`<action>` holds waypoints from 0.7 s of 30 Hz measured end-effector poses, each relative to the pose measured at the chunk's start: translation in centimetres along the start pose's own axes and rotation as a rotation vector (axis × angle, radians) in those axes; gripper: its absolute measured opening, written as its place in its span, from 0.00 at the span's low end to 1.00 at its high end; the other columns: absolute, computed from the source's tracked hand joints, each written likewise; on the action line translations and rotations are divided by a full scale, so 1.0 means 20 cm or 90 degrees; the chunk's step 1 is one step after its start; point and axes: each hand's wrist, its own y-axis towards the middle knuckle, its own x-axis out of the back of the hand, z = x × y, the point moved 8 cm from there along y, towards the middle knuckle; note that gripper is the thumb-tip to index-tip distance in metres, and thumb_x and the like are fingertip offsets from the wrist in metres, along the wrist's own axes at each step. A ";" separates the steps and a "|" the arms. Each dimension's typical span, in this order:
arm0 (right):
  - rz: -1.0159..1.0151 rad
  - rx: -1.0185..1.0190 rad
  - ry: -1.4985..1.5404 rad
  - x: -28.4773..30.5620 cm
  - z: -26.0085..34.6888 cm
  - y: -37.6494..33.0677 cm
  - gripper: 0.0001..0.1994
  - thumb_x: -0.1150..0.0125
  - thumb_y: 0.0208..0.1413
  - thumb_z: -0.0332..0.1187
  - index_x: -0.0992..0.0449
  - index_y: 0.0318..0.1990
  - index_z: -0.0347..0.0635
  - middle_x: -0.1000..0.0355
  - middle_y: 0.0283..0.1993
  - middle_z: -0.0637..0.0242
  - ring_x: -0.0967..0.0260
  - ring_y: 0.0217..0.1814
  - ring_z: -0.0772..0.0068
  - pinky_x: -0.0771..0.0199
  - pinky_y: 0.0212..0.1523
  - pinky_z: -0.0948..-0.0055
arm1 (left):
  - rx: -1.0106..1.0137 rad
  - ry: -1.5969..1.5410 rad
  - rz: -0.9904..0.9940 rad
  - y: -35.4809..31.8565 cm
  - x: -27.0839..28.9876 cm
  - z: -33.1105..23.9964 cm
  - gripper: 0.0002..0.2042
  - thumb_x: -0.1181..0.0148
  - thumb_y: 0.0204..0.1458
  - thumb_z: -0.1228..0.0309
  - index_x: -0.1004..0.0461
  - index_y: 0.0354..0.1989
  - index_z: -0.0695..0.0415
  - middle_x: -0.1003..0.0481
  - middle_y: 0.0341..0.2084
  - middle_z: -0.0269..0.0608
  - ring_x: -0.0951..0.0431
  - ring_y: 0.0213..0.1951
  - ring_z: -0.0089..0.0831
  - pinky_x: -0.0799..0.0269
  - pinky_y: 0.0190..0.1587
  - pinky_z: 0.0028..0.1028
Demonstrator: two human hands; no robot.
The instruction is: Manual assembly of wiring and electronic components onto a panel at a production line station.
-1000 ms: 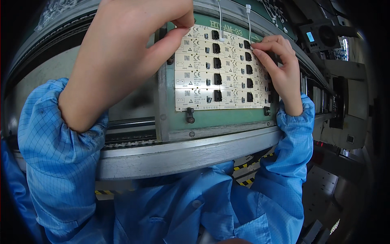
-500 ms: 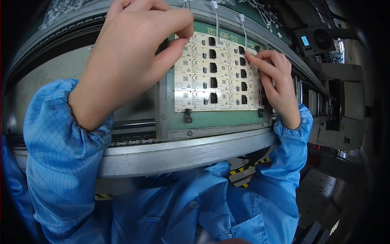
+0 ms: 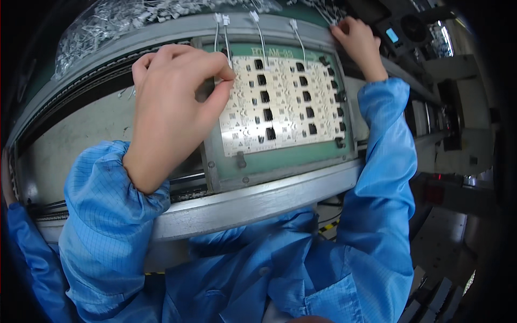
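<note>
A white panel of small circuit boards (image 3: 285, 105) with rows of black components lies in a green carrier frame (image 3: 280, 161) on the conveyor rail. Several white wire leads (image 3: 258, 32) rise from the panel's far edge. My left hand (image 3: 172, 107) rests over the panel's left edge, thumb and forefinger pinched on a small white wire connector at the top left corner. My right hand (image 3: 358, 43) reaches past the frame's far right corner, fingertips at a heap of white wired parts there; whether it holds one is hidden.
A pile of loose white wired connectors (image 3: 124, 27) fills the trough behind the rail. The grey metal conveyor rail (image 3: 253, 202) runs in front of me. Grey machinery with a small blue display (image 3: 392, 35) stands at the right.
My right hand has left the panel's right edge and moved up and away to the parts behind the frame. My left hand has kept its pinch at the top left corner.
</note>
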 end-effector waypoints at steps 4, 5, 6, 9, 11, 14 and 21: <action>0.005 -0.027 -0.023 0.14 0.27 0.00 0.09 0.38 0.58 0.36 0.20 0.39 0.40 0.22 0.39 0.58 0.25 0.46 0.56 0.28 0.45 0.54 | 0.092 0.067 0.056 -0.05 -0.03 0.05 0.02 0.34 0.46 0.71 0.19 0.28 0.51 0.23 0.37 0.29 0.28 0.47 0.40 0.41 0.54 0.43; -0.028 -0.042 0.055 0.08 0.19 0.03 0.10 0.39 0.54 0.40 0.17 0.36 0.45 0.24 0.41 0.57 0.29 0.51 0.49 0.34 0.46 0.46 | 0.073 0.065 0.071 -0.02 -0.05 0.03 0.02 0.34 0.46 0.71 0.19 0.28 0.51 0.23 0.37 0.29 0.28 0.47 0.40 0.41 0.54 0.43; -0.035 -0.044 0.036 0.02 0.10 0.05 0.10 0.39 0.54 0.39 0.17 0.34 0.45 0.24 0.41 0.57 0.29 0.51 0.50 0.33 0.47 0.47 | 0.076 0.085 0.068 0.00 -0.06 0.02 0.02 0.34 0.46 0.71 0.19 0.29 0.50 0.24 0.38 0.29 0.28 0.47 0.40 0.41 0.54 0.42; -0.025 -0.030 0.073 0.03 0.16 0.05 0.09 0.39 0.53 0.36 0.17 0.30 0.43 0.23 0.40 0.55 0.27 0.50 0.50 0.31 0.47 0.49 | 0.122 0.102 0.099 -0.01 -0.07 0.07 0.03 0.34 0.46 0.69 0.18 0.29 0.50 0.24 0.38 0.29 0.29 0.47 0.41 0.41 0.54 0.42; -0.063 -0.029 0.076 0.15 0.14 0.01 0.09 0.39 0.52 0.35 0.17 0.30 0.41 0.22 0.37 0.53 0.25 0.46 0.47 0.28 0.44 0.47 | 0.129 0.086 0.100 0.01 -0.07 0.06 0.03 0.34 0.46 0.68 0.17 0.29 0.51 0.23 0.38 0.28 0.29 0.47 0.42 0.41 0.53 0.43; -0.018 -0.032 0.146 0.17 0.12 -0.01 0.09 0.38 0.51 0.35 0.16 0.31 0.41 0.19 0.36 0.53 0.21 0.44 0.48 0.24 0.42 0.49 | 0.081 0.171 0.115 0.04 -0.04 0.00 0.03 0.34 0.47 0.68 0.17 0.29 0.51 0.23 0.37 0.28 0.29 0.47 0.42 0.41 0.53 0.43; -0.025 -0.033 0.156 0.15 0.08 -0.04 0.08 0.38 0.49 0.35 0.16 0.32 0.43 0.19 0.36 0.56 0.21 0.44 0.50 0.25 0.42 0.51 | -0.002 0.272 0.134 0.05 -0.03 -0.07 0.02 0.32 0.46 0.70 0.18 0.29 0.52 0.23 0.35 0.29 0.29 0.48 0.42 0.41 0.54 0.43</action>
